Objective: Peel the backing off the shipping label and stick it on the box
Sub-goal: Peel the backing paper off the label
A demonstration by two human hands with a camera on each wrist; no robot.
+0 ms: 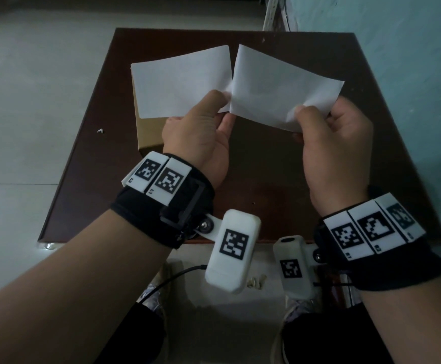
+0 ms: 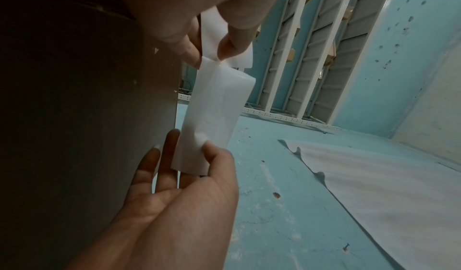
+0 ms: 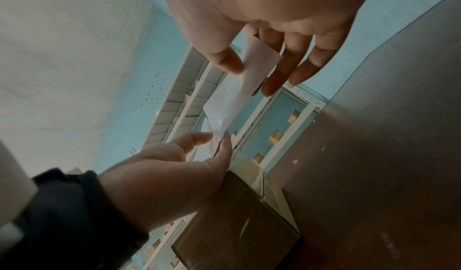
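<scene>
Label (image 1: 182, 82) and backing (image 1: 285, 88) are almost apart, joined only at one near corner above the box (image 1: 150, 135), with the left hand (image 1: 198, 137) pinching the label and the right hand (image 1: 337, 143) pinching the backing, so sticking is not done yet.

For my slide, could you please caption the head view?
Both hands, left hand and right hand, peel two white sheets apart above the box.

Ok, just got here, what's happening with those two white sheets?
A person is peeling a shipping label from its backing. The left hand pinches one white sheet, the right hand pinches the other, and the two sheets meet only near the left thumb. Which sheet is the label is unclear. The cardboard box waits underneath on the brown table.
</scene>
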